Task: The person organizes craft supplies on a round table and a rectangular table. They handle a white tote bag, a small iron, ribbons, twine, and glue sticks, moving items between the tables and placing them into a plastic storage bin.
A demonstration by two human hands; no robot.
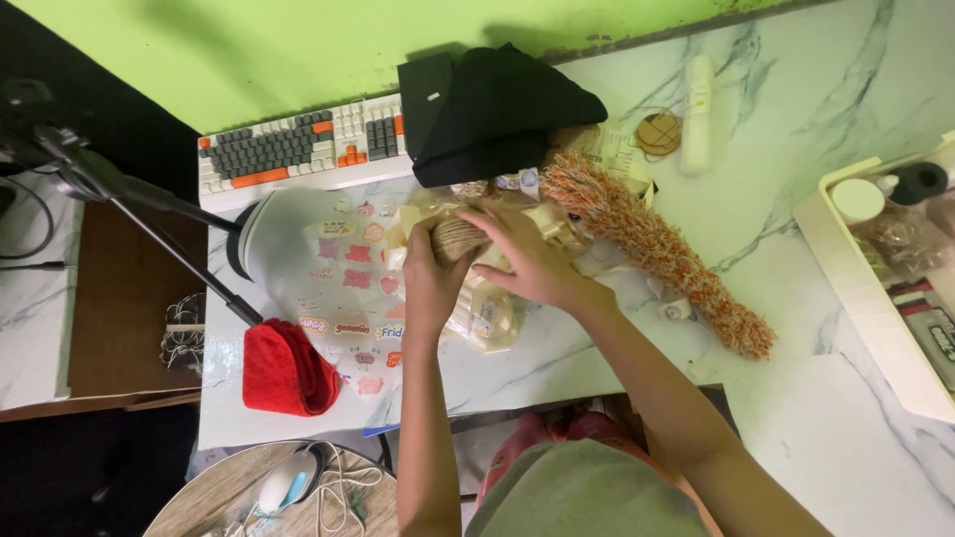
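I see an orange fringed strip [657, 249] to the right, a red cloth [286, 370] near left, a keyboard [298, 149] and black fabric [497, 104] far. My left hand [430, 283] and right hand [527, 261] are both clamped on a twine spool [456, 237] at centre, over cream ribbon [492, 313].

Single view, worn on the head, looked steeply down over the tabletop [816, 328] toward the green wall [298, 50] at the far edge. Sat close: forearms entered from the bottom edge, hands [487, 268] met near frame centre. Took in a keyboard [298, 149] far left, a cream tray [865, 288] cut off at right. No second view shared.
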